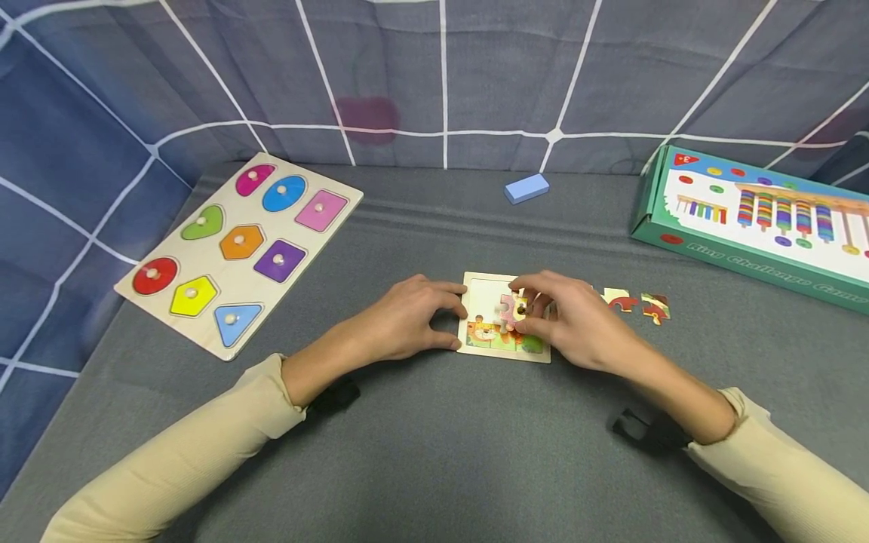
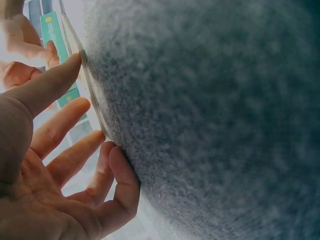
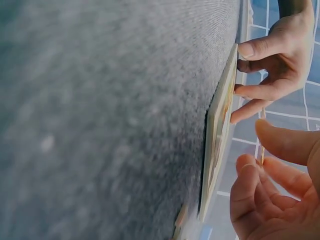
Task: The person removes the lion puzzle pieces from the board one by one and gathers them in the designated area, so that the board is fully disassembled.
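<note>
A small square wooden puzzle tray [image 1: 483,292] lies flat on the table. Pieces with an orange animal face [image 1: 482,332] and greenery fill its lower part; the upper left shows bare backing. Fingertips and thumb of my left hand [image 1: 410,318] touch the tray's left edge, the fingers extended in the left wrist view. Over the tray, my right hand [image 1: 573,320] pinches a pink and yellow jigsaw piece [image 1: 507,311] between thumb and fingers. From the right wrist, that piece [image 3: 262,154] appears edge-on, raised above the tray. The right hand hides the tray's upper right side.
Two loose jigsaw pieces, one red and cream [image 1: 619,300] and one red and green [image 1: 656,308], lie right of the tray. A wooden shape board [image 1: 254,211] with knobbed pieces lies left. A blue block [image 1: 526,188] and a green game box [image 1: 753,268] stand farther back.
</note>
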Motion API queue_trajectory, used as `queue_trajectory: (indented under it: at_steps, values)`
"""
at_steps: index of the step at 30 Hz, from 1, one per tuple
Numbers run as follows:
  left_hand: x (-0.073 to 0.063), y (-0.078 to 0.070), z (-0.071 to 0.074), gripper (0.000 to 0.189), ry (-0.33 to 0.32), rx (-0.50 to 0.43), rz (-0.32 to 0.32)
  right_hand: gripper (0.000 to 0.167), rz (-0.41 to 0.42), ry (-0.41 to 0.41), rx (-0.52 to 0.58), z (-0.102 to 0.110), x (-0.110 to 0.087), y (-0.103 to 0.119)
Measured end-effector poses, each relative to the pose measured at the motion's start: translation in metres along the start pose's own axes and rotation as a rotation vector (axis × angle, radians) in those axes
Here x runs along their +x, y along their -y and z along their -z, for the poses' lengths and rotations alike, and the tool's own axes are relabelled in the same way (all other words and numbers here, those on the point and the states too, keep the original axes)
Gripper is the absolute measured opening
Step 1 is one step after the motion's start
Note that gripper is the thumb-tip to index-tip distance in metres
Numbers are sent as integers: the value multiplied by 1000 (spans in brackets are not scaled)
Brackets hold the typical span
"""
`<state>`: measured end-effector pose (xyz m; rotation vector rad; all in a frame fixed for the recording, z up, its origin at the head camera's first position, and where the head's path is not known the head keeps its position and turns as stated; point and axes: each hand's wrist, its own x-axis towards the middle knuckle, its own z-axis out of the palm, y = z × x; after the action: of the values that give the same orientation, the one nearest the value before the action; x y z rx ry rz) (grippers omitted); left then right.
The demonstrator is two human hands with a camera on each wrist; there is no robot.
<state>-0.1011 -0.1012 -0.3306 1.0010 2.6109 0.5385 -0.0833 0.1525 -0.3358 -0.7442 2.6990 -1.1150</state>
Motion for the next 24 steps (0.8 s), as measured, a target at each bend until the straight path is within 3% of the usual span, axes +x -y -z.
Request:
queue_trajectory:
  at_steps: [6,24]
  values:
    - [0,1,-1,36,-1,-1,8,37,32,-9,11,8,-9,-2]
    - [0,0,-1,37,2,-1,12,44,7,-52,-52,31,-45,-13]
